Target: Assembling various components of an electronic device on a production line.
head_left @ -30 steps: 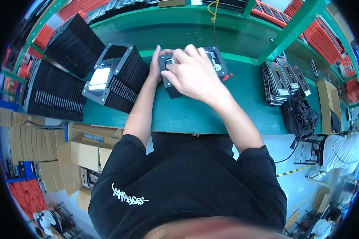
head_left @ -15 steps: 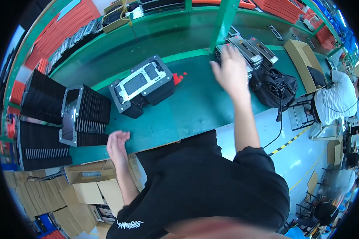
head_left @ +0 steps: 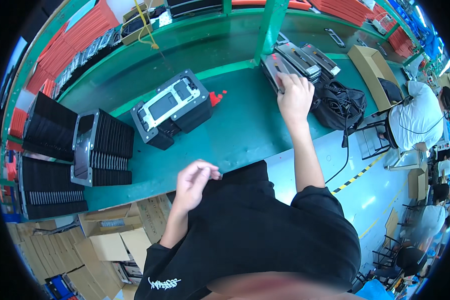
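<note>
While the far left of the green workbench holds three blocks of upright black ribbed plates, a fourth block just right of them carries a grey metal frame across its end. Next along: one black rectangular fixture block with a pale silver frame plate on top, lying diagonally near bench centre, with a few small red bits touching its right corner. Left hand sits at the near bench edge by the person's black shirt, fingers loosely curled; looks empty, can't tell for sure. Right hand is stretched well out to the far right, fingers bent down onto the nearest of the long grey metal trays, just right of the green upright post. I count three, maybe four trays, side by side, long axes running away from the person and slightly left. So the trays lie directly under and beyond the right hand; left hand is well apart from them. One black bag with cables sits just right of that hand, and one open cardboard box lies beyond it.
</note>
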### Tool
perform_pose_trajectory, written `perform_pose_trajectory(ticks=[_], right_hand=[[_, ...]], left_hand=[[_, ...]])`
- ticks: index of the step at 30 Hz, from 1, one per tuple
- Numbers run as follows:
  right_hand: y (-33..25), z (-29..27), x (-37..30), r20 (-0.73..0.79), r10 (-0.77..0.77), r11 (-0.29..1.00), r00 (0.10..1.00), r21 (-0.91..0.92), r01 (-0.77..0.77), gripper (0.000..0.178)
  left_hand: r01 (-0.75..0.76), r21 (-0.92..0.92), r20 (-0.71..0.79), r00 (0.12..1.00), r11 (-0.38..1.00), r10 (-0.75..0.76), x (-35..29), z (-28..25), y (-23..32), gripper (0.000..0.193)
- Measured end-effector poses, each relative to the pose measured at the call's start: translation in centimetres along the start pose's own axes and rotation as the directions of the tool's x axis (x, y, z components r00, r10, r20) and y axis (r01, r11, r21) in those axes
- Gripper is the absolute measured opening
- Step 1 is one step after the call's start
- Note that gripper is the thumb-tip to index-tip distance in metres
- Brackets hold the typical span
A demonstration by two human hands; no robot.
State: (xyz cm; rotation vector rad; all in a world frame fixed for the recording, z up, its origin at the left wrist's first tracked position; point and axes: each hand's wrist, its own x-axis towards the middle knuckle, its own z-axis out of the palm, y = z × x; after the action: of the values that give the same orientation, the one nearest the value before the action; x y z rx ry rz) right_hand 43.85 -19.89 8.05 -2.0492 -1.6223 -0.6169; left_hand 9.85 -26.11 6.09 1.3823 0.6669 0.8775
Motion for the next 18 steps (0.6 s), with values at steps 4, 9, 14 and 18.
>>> perform_pose_trajectory(ticks=[4,9,14,18], right_hand=[[-1.9,-0.7,-1.9,-0.253,-0.116,0.986,0.961,0.091,0.143,0.046],[-10.5,-3.6,-10.6,-0.332,-0.283,0.649,0.9,0.624,0.435,0.047],[-13.6,-6.5,-10.4,-0.038,-0.438,0.329,0.898,0.923,0.199,0.041],[-14.0,-4.5,-9.0,0.256,-0.191,-0.191,0.947,0.937,-0.292,0.038]], left_hand=[[-0.017,0.01,0.141,0.99,1.0,0.015,-0.9,0.5,-1.3,0.031],[-0.09,-0.237,0.077,0.991,0.967,0.111,0.2,2.3,-1.4,0.051],[-0.104,-0.273,-0.09,0.993,0.956,0.082,-0.4,1.0,-2.4,0.07],[-0.114,0.267,-0.032,0.991,0.957,0.127,0.1,0.2,-0.1,0.075]])
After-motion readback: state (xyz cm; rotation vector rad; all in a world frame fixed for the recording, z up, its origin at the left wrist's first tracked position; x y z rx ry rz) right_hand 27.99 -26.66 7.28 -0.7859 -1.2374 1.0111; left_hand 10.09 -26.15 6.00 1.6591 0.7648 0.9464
